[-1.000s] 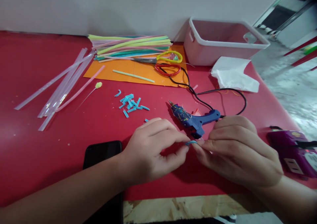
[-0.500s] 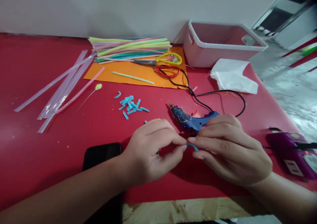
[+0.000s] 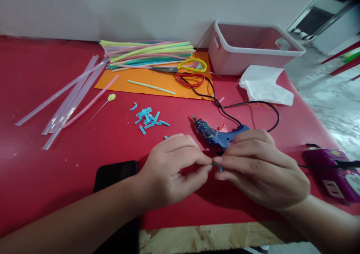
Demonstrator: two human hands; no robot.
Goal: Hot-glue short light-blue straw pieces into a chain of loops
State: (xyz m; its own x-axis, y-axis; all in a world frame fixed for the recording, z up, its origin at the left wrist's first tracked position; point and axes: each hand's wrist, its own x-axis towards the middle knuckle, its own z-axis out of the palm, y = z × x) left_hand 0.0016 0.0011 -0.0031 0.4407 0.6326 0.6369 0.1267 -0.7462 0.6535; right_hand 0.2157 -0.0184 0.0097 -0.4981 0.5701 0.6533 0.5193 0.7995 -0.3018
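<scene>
Between my two hands is a short curved piece of blue pipe cleaner [image 3: 217, 166]. My left hand [image 3: 176, 171] pinches its left end between thumb and forefinger. The fingertips of my right hand [image 3: 261, 168] close around its other end, thumb below and forefinger above. Just beyond the fingers lies a blue hot glue gun [image 3: 215, 136], its nozzle pointing to the upper left and strands of dried glue on its front. Left of it is a small heap of cut blue pipe cleaner pieces [image 3: 147, 118].
Pipe cleaners [image 3: 146, 53] and scissors [image 3: 168, 69] lie on an orange sheet [image 3: 112, 83]. Glue sticks [image 3: 75, 96] are at left, a phone [image 3: 118, 175] under my left forearm. A plastic bin [image 3: 236, 61], white cloth-like sheet [image 3: 264, 85] and purple power box [image 3: 326, 171] stand right.
My right thumb has moved slightly up and left, nearer the forefinger, and the blue piece's free end bends further down. My left hand holds nearly still.
</scene>
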